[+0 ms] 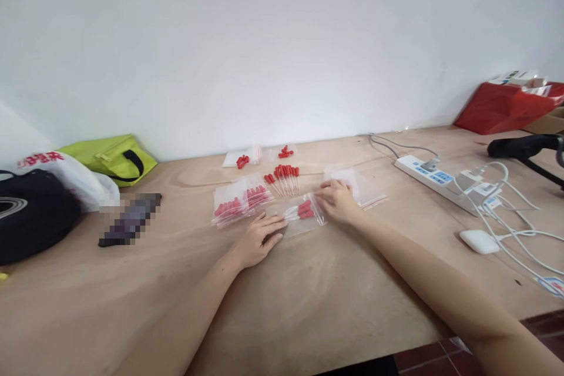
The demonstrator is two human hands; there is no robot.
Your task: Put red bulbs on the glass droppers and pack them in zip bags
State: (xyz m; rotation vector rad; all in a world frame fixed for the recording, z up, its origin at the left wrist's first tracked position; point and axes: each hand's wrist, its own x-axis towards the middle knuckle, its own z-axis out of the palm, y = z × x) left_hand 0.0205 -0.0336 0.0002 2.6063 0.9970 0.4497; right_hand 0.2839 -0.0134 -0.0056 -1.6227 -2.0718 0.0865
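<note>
A clear zip bag [304,224] holding several red-tipped sticks lies flat between my hands. My left hand [259,239] rests on its left end with the fingers spread. At the bag's right end is my right hand [338,202], its fingers bent and pressed together at the zip edge; whatever is between them is too small to make out. Beyond the bag lies a fan of loose red-tipped sticks [286,179]. Filled bags [240,200] are stacked to the left. Under and beside my right hand are flat bags [368,191].
Two small piles of red caps, left [242,161] and right [285,151], lie near the wall. A power strip [436,179] with cables and a white charger [479,241] occupies the right. Left are a dark phone [132,220], a green bag [114,155] and a black bag [37,217].
</note>
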